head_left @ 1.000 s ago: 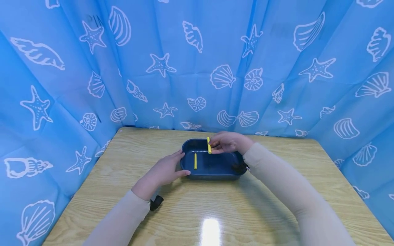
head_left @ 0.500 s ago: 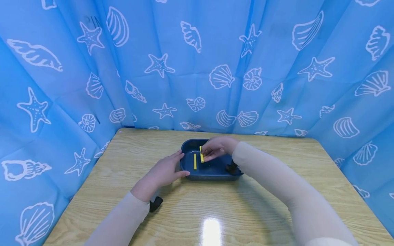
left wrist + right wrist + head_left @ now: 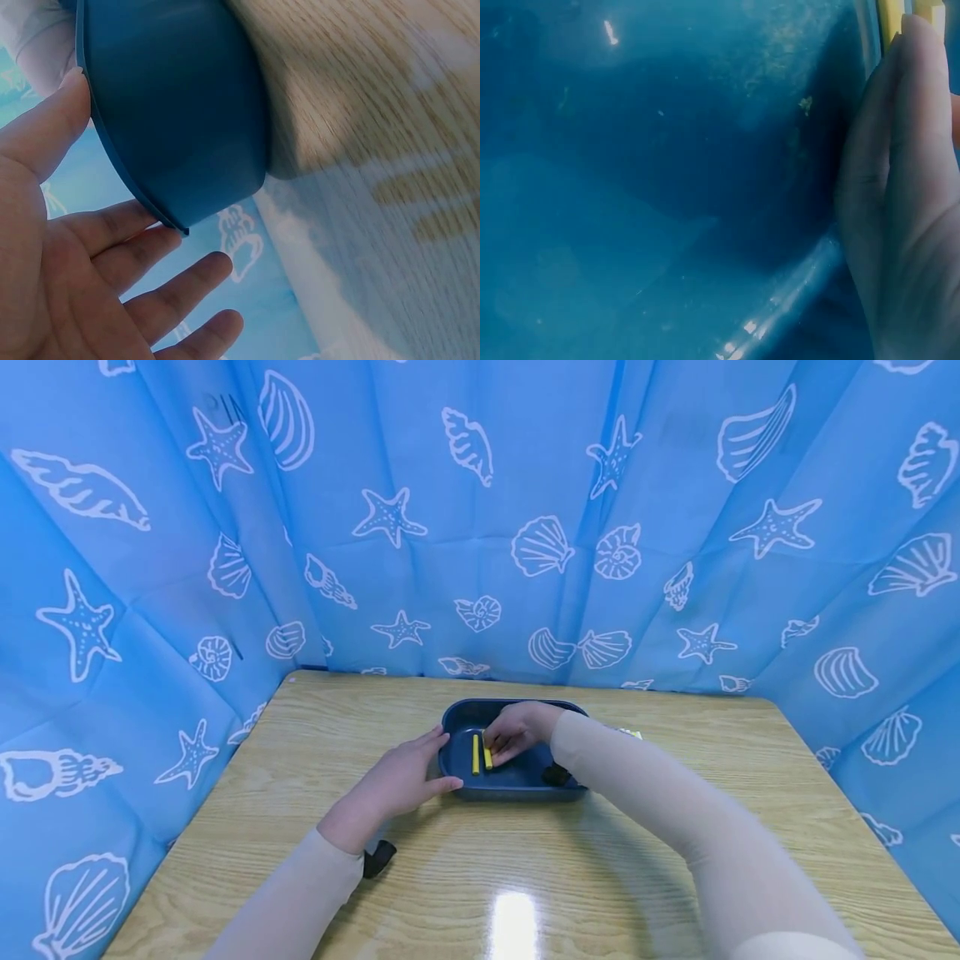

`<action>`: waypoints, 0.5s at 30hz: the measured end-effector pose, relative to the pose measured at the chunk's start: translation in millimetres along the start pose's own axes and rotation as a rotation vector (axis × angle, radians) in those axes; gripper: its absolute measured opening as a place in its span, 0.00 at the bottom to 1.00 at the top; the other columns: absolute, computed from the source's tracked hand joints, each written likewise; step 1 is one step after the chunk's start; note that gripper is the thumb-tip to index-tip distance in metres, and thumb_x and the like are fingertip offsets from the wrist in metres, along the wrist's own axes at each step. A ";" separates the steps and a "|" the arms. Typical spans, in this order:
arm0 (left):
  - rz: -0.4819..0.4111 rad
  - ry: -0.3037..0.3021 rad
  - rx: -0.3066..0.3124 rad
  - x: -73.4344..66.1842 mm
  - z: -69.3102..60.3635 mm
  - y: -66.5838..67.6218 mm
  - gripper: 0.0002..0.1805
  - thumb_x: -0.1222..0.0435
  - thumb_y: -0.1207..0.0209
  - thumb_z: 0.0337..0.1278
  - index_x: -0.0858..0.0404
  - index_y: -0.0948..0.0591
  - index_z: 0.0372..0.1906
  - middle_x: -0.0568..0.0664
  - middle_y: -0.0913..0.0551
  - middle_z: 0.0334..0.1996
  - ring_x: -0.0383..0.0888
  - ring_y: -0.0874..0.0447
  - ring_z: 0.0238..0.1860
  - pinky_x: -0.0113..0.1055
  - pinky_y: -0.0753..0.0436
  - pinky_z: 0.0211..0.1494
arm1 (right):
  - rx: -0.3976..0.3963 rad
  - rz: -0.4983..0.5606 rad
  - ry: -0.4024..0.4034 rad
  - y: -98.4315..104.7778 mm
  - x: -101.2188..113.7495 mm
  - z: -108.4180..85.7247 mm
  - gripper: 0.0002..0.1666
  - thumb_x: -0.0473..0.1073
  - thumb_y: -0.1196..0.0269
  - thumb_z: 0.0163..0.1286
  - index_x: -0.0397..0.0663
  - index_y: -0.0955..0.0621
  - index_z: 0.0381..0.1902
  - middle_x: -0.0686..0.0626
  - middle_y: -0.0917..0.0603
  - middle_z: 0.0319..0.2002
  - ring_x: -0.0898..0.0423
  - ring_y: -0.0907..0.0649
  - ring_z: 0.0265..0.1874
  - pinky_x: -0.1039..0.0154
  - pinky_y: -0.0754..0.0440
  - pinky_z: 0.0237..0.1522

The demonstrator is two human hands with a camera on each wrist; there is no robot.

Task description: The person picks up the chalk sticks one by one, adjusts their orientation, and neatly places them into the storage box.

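A dark blue oblong tub [image 3: 525,794] stands on the table. One slim yellow stick [image 3: 476,755] lies in its left part. Close to the right of it, a second yellow stick [image 3: 487,756] is pinched in the fingers of my right hand [image 3: 517,731], low inside the tub. Whether this stick touches the tub floor I cannot tell. At the tub's left end, my left hand [image 3: 401,772] rests its thumb and fingers on the rim. The left wrist view shows these fingers [image 3: 169,296] spread and nearly straight beside the tub wall [image 3: 176,112].
The wood-grain table [image 3: 450,877] carries a bright glare spot near the front. Behind and beside it hangs a blue curtain [image 3: 480,568] with white shell prints. A small white and yellow item [image 3: 632,733] peeks out behind my right sleeve [image 3: 675,810].
My right hand has moved left and down into the tub, bringing its yellow stick alongside the other one. The left hand stays at the rim.
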State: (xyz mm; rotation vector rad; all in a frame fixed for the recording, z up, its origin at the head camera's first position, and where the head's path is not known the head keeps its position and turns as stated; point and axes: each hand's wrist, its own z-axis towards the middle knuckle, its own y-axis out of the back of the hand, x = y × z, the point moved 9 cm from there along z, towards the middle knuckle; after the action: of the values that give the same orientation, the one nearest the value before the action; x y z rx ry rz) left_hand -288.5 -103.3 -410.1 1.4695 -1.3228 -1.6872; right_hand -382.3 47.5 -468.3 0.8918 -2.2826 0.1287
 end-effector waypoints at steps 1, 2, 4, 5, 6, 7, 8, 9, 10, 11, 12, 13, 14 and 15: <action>0.001 0.000 0.000 -0.1 -0.1 0.0 0.44 0.43 0.37 0.63 0.60 0.37 0.77 0.54 0.42 0.78 0.56 0.40 0.75 0.54 0.35 0.73 | 0.001 0.001 -0.004 -0.9 -0.3 0.3 0.15 0.33 0.39 0.70 0.31 0.21 0.53 0.41 0.17 0.34 0.54 0.12 0.27 0.64 0.13 0.42; 0.003 -0.002 -0.001 -0.2 -0.1 0.1 0.44 0.43 0.37 0.63 0.61 0.37 0.77 0.54 0.42 0.78 0.56 0.39 0.75 0.54 0.35 0.73 | -0.002 -0.001 -0.006 -1.5 -0.4 0.7 0.16 0.33 0.39 0.70 0.30 0.21 0.53 0.40 0.17 0.34 0.54 0.12 0.27 0.64 0.13 0.42; 0.004 -0.003 0.000 -0.5 -0.1 0.3 0.44 0.43 0.37 0.63 0.61 0.37 0.77 0.54 0.42 0.78 0.56 0.39 0.75 0.54 0.35 0.73 | -0.005 -0.003 -0.010 -2.8 -0.5 1.2 0.16 0.33 0.39 0.71 0.31 0.21 0.54 0.40 0.17 0.34 0.54 0.12 0.28 0.64 0.14 0.44; 0.005 -0.003 0.001 -0.6 -0.1 0.4 0.44 0.43 0.37 0.63 0.61 0.37 0.77 0.54 0.42 0.78 0.56 0.39 0.75 0.54 0.35 0.73 | -0.008 -0.008 -0.009 -3.2 -0.4 1.3 0.15 0.33 0.39 0.71 0.31 0.21 0.54 0.40 0.17 0.34 0.54 0.12 0.28 0.63 0.14 0.45; 0.005 -0.002 0.003 -0.8 -0.2 0.6 0.44 0.44 0.37 0.63 0.61 0.37 0.77 0.54 0.43 0.78 0.56 0.40 0.75 0.54 0.35 0.73 | -0.010 -0.012 -0.010 -3.8 -0.3 1.5 0.15 0.33 0.39 0.71 0.31 0.21 0.53 0.40 0.17 0.34 0.54 0.12 0.28 0.63 0.14 0.45; 0.005 -0.005 0.002 -1.4 -0.3 1.1 0.44 0.44 0.37 0.63 0.61 0.37 0.77 0.55 0.42 0.78 0.56 0.39 0.75 0.54 0.35 0.73 | -0.013 -0.017 -0.009 -4.2 0.0 1.5 0.15 0.34 0.39 0.71 0.31 0.21 0.53 0.40 0.17 0.34 0.54 0.13 0.28 0.63 0.14 0.46; 0.004 -0.006 0.001 -2.1 -0.6 1.9 0.44 0.44 0.37 0.63 0.61 0.37 0.77 0.55 0.42 0.77 0.57 0.39 0.74 0.54 0.35 0.73 | -0.017 -0.022 -0.007 -4.3 0.4 1.7 0.14 0.34 0.39 0.71 0.31 0.21 0.52 0.41 0.17 0.34 0.54 0.12 0.27 0.63 0.14 0.46; 0.005 -0.007 0.002 -2.6 -0.9 2.4 0.44 0.44 0.37 0.63 0.62 0.37 0.77 0.55 0.42 0.77 0.57 0.39 0.74 0.54 0.35 0.73 | -0.021 -0.029 -0.005 -4.5 0.6 1.8 0.14 0.34 0.39 0.71 0.31 0.20 0.51 0.41 0.17 0.34 0.54 0.12 0.27 0.63 0.14 0.46; 0.004 -0.007 0.003 -3.1 -1.1 2.7 0.44 0.44 0.37 0.63 0.62 0.37 0.77 0.56 0.42 0.77 0.57 0.39 0.74 0.54 0.35 0.73 | -0.026 -0.036 -0.003 -4.5 0.9 1.9 0.13 0.34 0.38 0.71 0.31 0.20 0.50 0.41 0.16 0.34 0.54 0.12 0.27 0.63 0.14 0.45; 0.004 -0.008 0.003 -3.5 -1.5 3.1 0.44 0.45 0.37 0.63 0.62 0.37 0.77 0.56 0.42 0.77 0.57 0.39 0.74 0.54 0.35 0.73 | -0.030 -0.044 0.000 -4.2 1.0 2.3 0.12 0.35 0.38 0.71 0.31 0.19 0.49 0.41 0.16 0.34 0.54 0.12 0.27 0.63 0.14 0.44; 0.004 -0.010 0.003 -4.0 -1.7 3.3 0.44 0.45 0.37 0.63 0.62 0.37 0.77 0.56 0.42 0.77 0.57 0.39 0.74 0.54 0.35 0.73 | -0.032 -0.049 0.001 -4.3 1.2 2.7 0.12 0.35 0.38 0.71 0.31 0.18 0.48 0.41 0.16 0.33 0.54 0.12 0.26 0.63 0.14 0.44; 0.004 -0.012 0.002 -4.2 -1.8 3.3 0.44 0.45 0.37 0.63 0.62 0.36 0.76 0.56 0.42 0.77 0.58 0.39 0.74 0.54 0.35 0.73 | -0.035 -0.055 0.002 -4.0 1.3 2.8 0.11 0.35 0.38 0.71 0.31 0.18 0.47 0.41 0.16 0.33 0.54 0.12 0.26 0.64 0.14 0.43; 0.003 -0.011 0.004 -4.1 -1.8 3.1 0.44 0.45 0.37 0.64 0.62 0.37 0.77 0.56 0.42 0.77 0.57 0.39 0.74 0.54 0.35 0.73 | -0.036 -0.059 0.002 -3.8 1.1 2.9 0.11 0.36 0.38 0.71 0.31 0.18 0.46 0.41 0.16 0.32 0.55 0.12 0.26 0.64 0.14 0.42; 0.003 -0.012 0.004 -3.9 -1.8 2.8 0.44 0.45 0.37 0.64 0.62 0.37 0.77 0.56 0.42 0.77 0.57 0.39 0.74 0.54 0.35 0.73 | -0.036 -0.062 0.001 -3.7 0.8 2.8 0.11 0.36 0.38 0.71 0.32 0.18 0.46 0.41 0.16 0.32 0.55 0.12 0.26 0.64 0.14 0.42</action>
State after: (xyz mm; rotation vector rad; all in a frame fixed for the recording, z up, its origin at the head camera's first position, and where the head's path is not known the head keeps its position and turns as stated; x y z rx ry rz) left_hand -286.4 -101.5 -405.8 1.4612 -1.3344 -1.6952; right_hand -382.0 43.3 -470.5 0.9421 -2.2471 0.0607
